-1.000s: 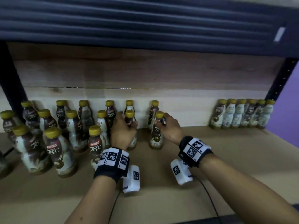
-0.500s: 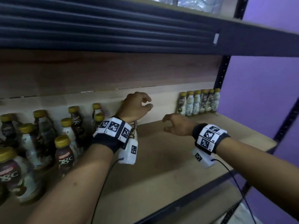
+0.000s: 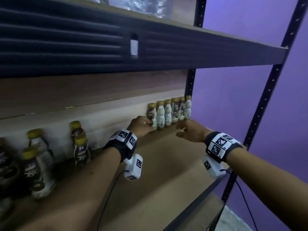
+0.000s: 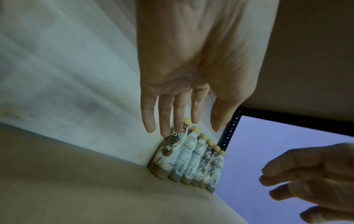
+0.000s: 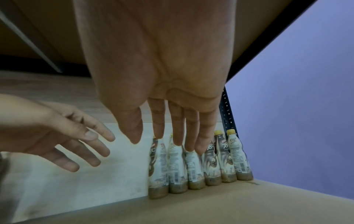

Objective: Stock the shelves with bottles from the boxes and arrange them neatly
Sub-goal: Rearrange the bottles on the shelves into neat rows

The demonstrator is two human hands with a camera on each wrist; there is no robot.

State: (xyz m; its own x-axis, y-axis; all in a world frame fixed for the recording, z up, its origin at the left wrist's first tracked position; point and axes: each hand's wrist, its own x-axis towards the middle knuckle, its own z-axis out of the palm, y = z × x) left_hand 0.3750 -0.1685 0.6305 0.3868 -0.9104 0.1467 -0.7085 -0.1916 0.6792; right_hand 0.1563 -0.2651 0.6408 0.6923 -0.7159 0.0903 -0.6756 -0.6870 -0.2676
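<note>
A tight row of several yellow-capped coffee bottles (image 3: 169, 115) (image 4: 189, 160) (image 5: 199, 163) stands against the back board at the shelf's right end. My left hand (image 3: 141, 125) (image 4: 182, 118) reaches toward the row's left end with straight fingers, holding nothing; whether it touches the leftmost bottle (image 3: 151, 114) I cannot tell. Just in front of the row, my right hand (image 3: 188, 129) (image 5: 172, 136) hovers with fingers spread, also empty. A looser group of the same bottles (image 3: 80, 145) stands at the shelf's left.
The brown shelf board (image 3: 158, 172) stretches bare between the two bottle groups. A dark corrugated shelf front (image 3: 66, 47) hangs overhead. Black perforated uprights (image 3: 190, 84) (image 3: 270, 90) frame the right end, with a purple wall (image 3: 241, 72) behind.
Both hands let go of the bottles in the left group and swept right along the shelf to the row at the far end. My view turned right with them.
</note>
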